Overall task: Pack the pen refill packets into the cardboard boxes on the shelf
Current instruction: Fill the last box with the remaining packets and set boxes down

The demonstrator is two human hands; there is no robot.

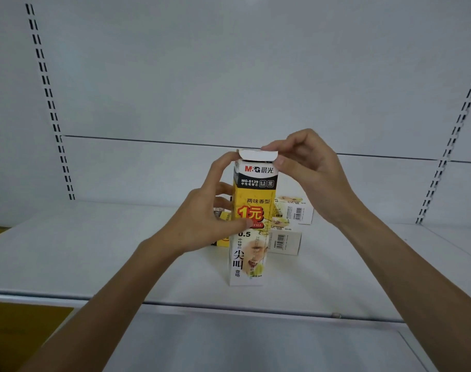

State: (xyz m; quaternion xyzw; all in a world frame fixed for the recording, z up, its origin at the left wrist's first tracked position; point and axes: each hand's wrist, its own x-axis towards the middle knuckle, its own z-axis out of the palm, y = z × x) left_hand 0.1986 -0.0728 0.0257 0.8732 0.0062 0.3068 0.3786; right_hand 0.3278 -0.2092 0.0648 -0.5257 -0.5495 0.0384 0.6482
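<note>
A tall yellow, black and white cardboard refill box [252,210] stands upright on the white shelf [94,251]. My left hand [205,210] grips its left side around the middle, thumb on the front. My right hand [307,167] pinches the white top flap [257,154], which lies folded over the box's mouth. Behind it lie two white boxes on their sides, one [296,210] further back and one [285,241] nearer, and a yellow box [223,241] peeks out behind my left hand. No loose refill packets are visible.
The shelf's back panel [229,76] is white, with slotted uprights at left [51,108] and right [454,135]. A lower white shelf [256,345] runs under the front edge. Yellow-brown surfaces [17,331] show at the lower left.
</note>
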